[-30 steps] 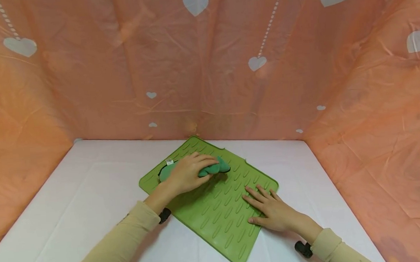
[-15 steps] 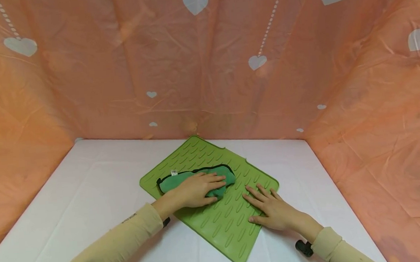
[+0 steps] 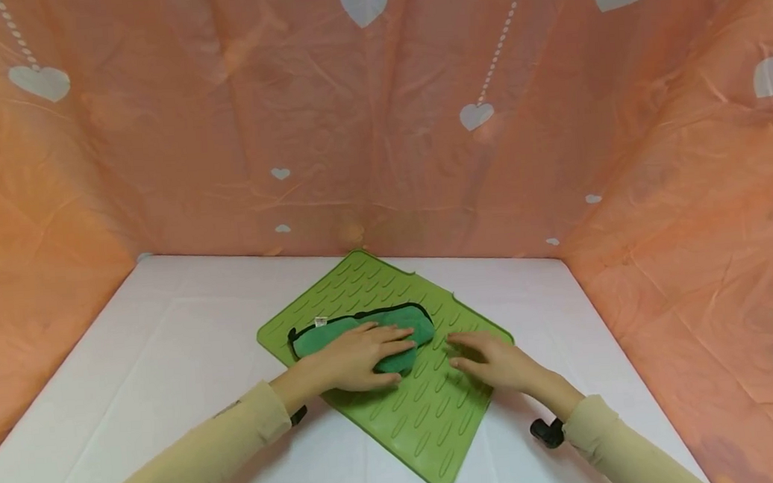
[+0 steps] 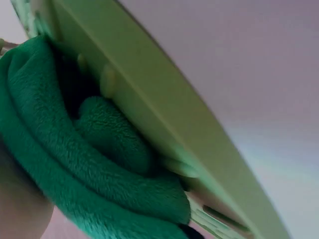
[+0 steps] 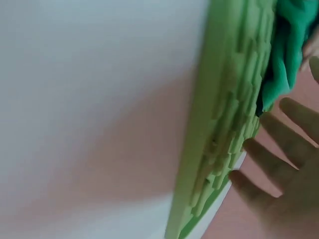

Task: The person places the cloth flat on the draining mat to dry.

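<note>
Green cloth (image 3: 401,317): bunched near the middle of the green mat (image 3: 392,424), reaching toward its left corner; black edging (image 3: 391,308) runs along its far side, and a small white tag (image 3: 321,322) shows near the left end. The left wrist view shows thick folds – layers that would cushion the palm above.
Left hand (image 3: 356,359): palm down over the cloth, fingers stretched across it rather than wrapped round it; a flat hold like this probably serves to keep the cloth pressed to the mat.
Right hand (image 3: 502,360): just beside the mat's right edge, fingers spread and slightly bent, gripping nothing. It seems raised just above the surface, though contact is hard to judge; from here it could steady that edge.
Mat: turned so that one corner points toward the person, giving each hand a side to work from. Its raised ridges (image 3: 423,441) probably help keep the cloth from sliding.
White table (image 3: 186,360): bears the mat flat, so the left hand's pressure has something firm beneath.
Tan sleeves (image 3: 205,441): end short of both hands, leaving the wrists bare.
Orange curtain (image 3: 322,89): hangs behind and on both sides, apparently as a screen.
</note>
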`<act>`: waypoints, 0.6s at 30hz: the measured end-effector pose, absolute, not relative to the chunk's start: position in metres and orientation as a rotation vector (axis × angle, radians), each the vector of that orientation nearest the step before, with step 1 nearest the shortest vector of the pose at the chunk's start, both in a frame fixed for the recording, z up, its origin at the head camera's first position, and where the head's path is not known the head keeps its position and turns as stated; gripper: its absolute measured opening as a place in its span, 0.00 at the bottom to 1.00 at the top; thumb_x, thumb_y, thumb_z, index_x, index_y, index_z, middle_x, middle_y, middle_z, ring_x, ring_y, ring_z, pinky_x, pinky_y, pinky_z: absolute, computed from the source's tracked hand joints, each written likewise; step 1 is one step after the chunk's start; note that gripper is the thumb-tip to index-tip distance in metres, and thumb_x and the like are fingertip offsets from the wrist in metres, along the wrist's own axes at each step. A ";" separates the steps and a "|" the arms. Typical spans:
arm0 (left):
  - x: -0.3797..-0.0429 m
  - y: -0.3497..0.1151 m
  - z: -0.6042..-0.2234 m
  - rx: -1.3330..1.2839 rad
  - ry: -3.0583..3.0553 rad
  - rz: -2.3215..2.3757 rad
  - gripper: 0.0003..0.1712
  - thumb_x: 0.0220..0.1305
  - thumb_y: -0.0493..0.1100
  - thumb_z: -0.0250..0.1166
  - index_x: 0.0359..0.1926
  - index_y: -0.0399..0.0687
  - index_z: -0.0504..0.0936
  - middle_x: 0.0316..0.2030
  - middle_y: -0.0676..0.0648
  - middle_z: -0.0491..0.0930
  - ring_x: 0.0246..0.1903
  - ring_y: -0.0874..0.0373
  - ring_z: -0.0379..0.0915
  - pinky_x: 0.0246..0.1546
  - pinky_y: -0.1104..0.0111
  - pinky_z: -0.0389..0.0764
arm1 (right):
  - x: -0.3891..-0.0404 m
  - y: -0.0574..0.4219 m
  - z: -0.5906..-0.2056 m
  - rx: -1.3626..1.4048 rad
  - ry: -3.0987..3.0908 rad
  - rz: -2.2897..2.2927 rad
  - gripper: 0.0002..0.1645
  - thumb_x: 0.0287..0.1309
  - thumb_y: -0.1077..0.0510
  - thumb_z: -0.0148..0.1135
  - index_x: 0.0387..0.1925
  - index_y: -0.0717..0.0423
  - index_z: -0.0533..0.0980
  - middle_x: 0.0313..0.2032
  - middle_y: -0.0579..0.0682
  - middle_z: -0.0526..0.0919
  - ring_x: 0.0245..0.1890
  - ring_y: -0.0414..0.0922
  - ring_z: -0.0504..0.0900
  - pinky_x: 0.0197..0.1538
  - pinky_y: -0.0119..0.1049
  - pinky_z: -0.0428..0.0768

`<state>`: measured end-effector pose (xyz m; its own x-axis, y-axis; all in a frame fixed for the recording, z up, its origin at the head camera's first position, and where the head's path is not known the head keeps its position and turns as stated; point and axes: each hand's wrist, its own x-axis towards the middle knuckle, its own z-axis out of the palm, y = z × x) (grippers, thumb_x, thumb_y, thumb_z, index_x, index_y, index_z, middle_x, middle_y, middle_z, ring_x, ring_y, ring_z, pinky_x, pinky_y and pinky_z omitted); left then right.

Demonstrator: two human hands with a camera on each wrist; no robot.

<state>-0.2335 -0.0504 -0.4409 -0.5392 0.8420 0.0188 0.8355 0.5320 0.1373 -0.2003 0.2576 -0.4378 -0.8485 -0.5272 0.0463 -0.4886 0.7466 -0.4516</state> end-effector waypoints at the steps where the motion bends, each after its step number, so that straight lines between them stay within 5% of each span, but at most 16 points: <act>1: -0.233 -0.053 -0.440 1.490 2.714 0.252 0.36 0.76 0.61 0.60 0.78 0.54 0.68 0.79 0.50 0.61 0.76 0.51 0.59 0.76 0.49 0.59 | -0.206 0.255 -0.437 -0.826 2.857 -0.784 0.30 0.76 0.46 0.60 0.68 0.61 0.75 0.64 0.59 0.80 0.65 0.62 0.77 0.65 0.62 0.76; 9: -0.227 -0.089 -0.432 1.340 2.858 0.708 0.26 0.75 0.51 0.65 0.68 0.48 0.79 0.70 0.48 0.73 0.69 0.46 0.70 0.69 0.43 0.69 | -0.247 0.231 -0.436 -0.796 2.806 -1.113 0.23 0.75 0.55 0.62 0.64 0.63 0.78 0.59 0.58 0.83 0.59 0.58 0.82 0.58 0.54 0.83; 18: -0.235 -0.149 -0.429 1.152 3.046 1.037 0.19 0.69 0.37 0.71 0.59 0.42 0.83 0.57 0.43 0.81 0.53 0.45 0.81 0.52 0.49 0.83 | -0.281 0.203 -0.438 -0.764 2.763 -1.068 0.23 0.76 0.56 0.60 0.66 0.61 0.77 0.63 0.58 0.79 0.61 0.58 0.79 0.58 0.52 0.83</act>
<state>-0.2348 -0.1487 -0.4292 -0.7393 0.5069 0.4432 0.6721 0.5965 0.4387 -0.2815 0.2028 -0.4377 -0.8720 -0.4791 0.1000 -0.4218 0.6322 -0.6499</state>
